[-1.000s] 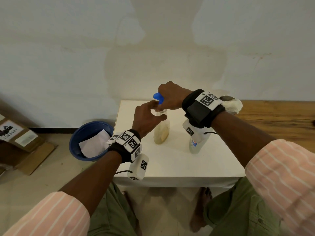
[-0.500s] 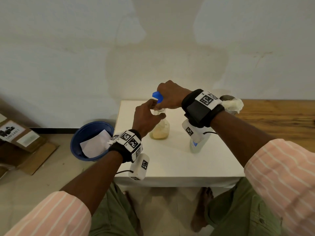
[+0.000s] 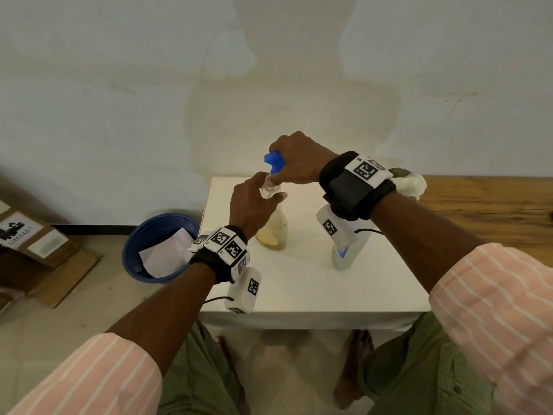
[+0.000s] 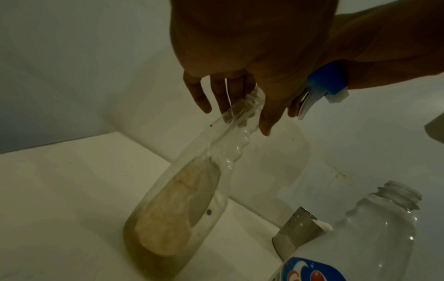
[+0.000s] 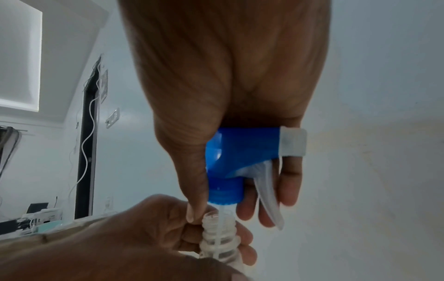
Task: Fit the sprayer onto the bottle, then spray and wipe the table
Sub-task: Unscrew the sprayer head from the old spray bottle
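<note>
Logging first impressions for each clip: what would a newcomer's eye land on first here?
The blue sprayer, gripped by the right hand, hangs just above the neck of the bottle, its tube already inside. The left hand holds that neck at the middle of the white table; a second, open bottle stands nearby.

Left hand [image 4: 230,62] grips neck of clear bottle [image 4: 182,199]; bottle tilted, base on table [image 4: 60,199], yellowish liquid in lower half. Blue sprayer [image 4: 326,83], white trigger, just right of the neck, held by right hand [image 4: 384,47]. Right of bottle: open second bottle [image 4: 374,228], metal piece [image 4: 298,230].
</note>
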Tool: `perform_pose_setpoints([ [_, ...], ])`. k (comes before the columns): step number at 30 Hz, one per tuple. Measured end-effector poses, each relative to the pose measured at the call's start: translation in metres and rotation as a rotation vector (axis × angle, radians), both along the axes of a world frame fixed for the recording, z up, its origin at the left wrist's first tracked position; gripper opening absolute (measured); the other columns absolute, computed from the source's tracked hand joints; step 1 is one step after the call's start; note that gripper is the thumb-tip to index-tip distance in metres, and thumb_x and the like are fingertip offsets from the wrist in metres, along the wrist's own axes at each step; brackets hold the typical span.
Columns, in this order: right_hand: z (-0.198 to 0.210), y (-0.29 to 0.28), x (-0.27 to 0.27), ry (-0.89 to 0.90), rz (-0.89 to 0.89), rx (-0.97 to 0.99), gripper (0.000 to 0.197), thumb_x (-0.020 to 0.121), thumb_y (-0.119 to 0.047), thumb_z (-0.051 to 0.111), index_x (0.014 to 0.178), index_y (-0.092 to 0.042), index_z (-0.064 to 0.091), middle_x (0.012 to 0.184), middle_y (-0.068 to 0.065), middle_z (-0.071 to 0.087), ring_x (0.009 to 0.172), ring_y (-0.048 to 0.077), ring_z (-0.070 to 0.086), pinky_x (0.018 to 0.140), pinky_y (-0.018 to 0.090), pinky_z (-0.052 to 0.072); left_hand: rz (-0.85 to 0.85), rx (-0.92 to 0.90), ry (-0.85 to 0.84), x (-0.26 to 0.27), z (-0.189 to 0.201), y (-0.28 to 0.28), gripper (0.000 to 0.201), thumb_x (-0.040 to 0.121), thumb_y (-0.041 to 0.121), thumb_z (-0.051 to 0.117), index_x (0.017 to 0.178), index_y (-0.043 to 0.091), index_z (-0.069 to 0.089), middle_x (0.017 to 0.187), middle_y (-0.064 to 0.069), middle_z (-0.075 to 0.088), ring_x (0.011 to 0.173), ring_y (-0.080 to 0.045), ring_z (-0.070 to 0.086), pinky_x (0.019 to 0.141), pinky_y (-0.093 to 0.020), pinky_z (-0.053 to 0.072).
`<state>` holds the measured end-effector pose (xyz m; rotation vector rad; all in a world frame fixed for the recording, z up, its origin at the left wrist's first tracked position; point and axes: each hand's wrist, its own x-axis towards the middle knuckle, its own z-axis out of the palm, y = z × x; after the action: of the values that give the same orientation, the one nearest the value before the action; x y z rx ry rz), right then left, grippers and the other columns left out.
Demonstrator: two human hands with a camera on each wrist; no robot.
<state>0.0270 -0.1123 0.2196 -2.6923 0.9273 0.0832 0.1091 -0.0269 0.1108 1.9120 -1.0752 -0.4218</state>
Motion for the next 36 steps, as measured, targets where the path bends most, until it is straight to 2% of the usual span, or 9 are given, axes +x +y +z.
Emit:
perform_pose_setpoints([
  [4, 0.014, -0.003, -0.003, -0.068, -0.023, -0.067, 0.055, 0.076, -0.042, 0.074, 0.12, -0.017, 0.055, 0.123, 0.004, 0.056, 0.097, 0.02, 0.055, 0.08, 0.027, 0.04, 0.049, -0.006, 0.024, 0.003, -0.003, -0.002, 0.028, 0.078, 0.028, 0.07, 0.104, 0.021, 0.061, 0.091, 0.007, 0.066, 0.086, -0.016, 0.062, 0.073, -0.023, 0.041],
  [9, 0.049, -0.001, -0.01, -0.205, -0.057, -0.188, 0.062, 0.073, -0.052, 0.073, 0.122, -0.018, 0.054, 0.121, 0.001, 0.058, 0.104, 0.021, 0.057, 0.077, 0.026, 0.037, 0.121, -0.019, 0.033, 0.0, -0.001, -0.005, 0.037, 0.079, 0.024, 0.067, 0.114, 0.02, 0.058, 0.102, 0.002, 0.069, 0.092, -0.019, 0.062, 0.083, -0.033, 0.05],
  [15, 0.083, 0.009, -0.016, -0.357, -0.141, -0.289, 0.058, 0.074, -0.052, 0.067, 0.114, -0.012, 0.056, 0.109, 0.005, 0.06, 0.091, 0.021, 0.055, 0.072, 0.029, 0.039, 0.2, -0.024, 0.014, 0.0, -0.005, -0.007, 0.036, 0.078, 0.026, 0.064, 0.114, 0.02, 0.057, 0.102, -0.002, 0.068, 0.096, -0.025, 0.06, 0.084, -0.035, 0.049],
  [18, 0.097, 0.015, -0.024, -0.409, -0.173, -0.336, 0.059, 0.074, -0.052, 0.068, 0.112, -0.009, 0.057, 0.103, 0.005, 0.061, 0.084, 0.021, 0.056, 0.071, 0.03, 0.041, 0.256, -0.02, 0.015, 0.002, -0.004, -0.008, 0.038, 0.079, 0.026, 0.063, 0.115, 0.02, 0.056, 0.106, -0.004, 0.067, 0.1, -0.027, 0.059, 0.09, -0.04, 0.049],
  [24, 0.107, 0.026, -0.038, -0.508, -0.252, -0.416, 0.045, 0.073, -0.049, 0.065, 0.099, -0.013, 0.062, 0.086, 0.002, 0.063, 0.072, 0.02, 0.055, 0.066, 0.027, 0.04, 0.312, -0.025, 0.005, 0.003, -0.001, -0.015, 0.039, 0.077, 0.022, 0.063, 0.115, 0.018, 0.054, 0.103, -0.005, 0.067, 0.098, -0.029, 0.06, 0.091, -0.047, 0.048],
  [28, 0.114, 0.032, -0.05, -0.562, -0.314, -0.436, 0.036, 0.072, -0.049, 0.062, 0.077, -0.015, 0.054, 0.064, -0.003, 0.048, 0.063, 0.019, 0.049, 0.06, 0.027, 0.035, 0.32, -0.028, -0.007, 0.002, -0.002, -0.016, 0.042, 0.075, 0.022, 0.064, 0.114, 0.016, 0.052, 0.102, -0.008, 0.066, 0.096, -0.03, 0.06, 0.089, -0.047, 0.049],
  [31, 0.126, 0.036, -0.06, -0.62, -0.365, -0.468, 0.037, 0.071, -0.049, 0.06, 0.072, -0.016, 0.046, 0.056, -0.007, 0.036, 0.06, 0.018, 0.045, 0.052, 0.024, 0.028, 0.334, -0.044, 0.022, 0.0, -0.001, -0.016, 0.047, 0.073, 0.021, 0.064, 0.117, 0.018, 0.049, 0.104, -0.007, 0.064, 0.096, -0.03, 0.059, 0.091, -0.049, 0.048],
  [33, 0.134, 0.037, -0.068, -0.65, -0.397, -0.485, 0.037, 0.071, -0.049, 0.061, 0.074, -0.015, 0.047, 0.057, -0.008, 0.037, 0.061, 0.019, 0.045, 0.048, 0.023, 0.024, 0.339, -0.052, 0.025, -0.001, 0.0, -0.016, 0.047, 0.074, 0.021, 0.064, 0.118, 0.019, 0.047, 0.106, -0.006, 0.063, 0.099, -0.029, 0.058, 0.092, -0.049, 0.047],
  [36, 0.136, 0.04, -0.076, -0.598, -0.392, -0.5, 0.038, 0.073, -0.05, 0.062, 0.085, -0.015, 0.054, 0.074, -0.003, 0.05, 0.068, 0.019, 0.047, 0.059, 0.026, 0.031, 0.346, -0.059, 0.021, -0.002, 0.002, -0.016, 0.05, 0.075, 0.023, 0.067, 0.12, 0.018, 0.046, 0.11, -0.004, 0.062, 0.103, -0.029, 0.057, 0.095, -0.049, 0.045],
])
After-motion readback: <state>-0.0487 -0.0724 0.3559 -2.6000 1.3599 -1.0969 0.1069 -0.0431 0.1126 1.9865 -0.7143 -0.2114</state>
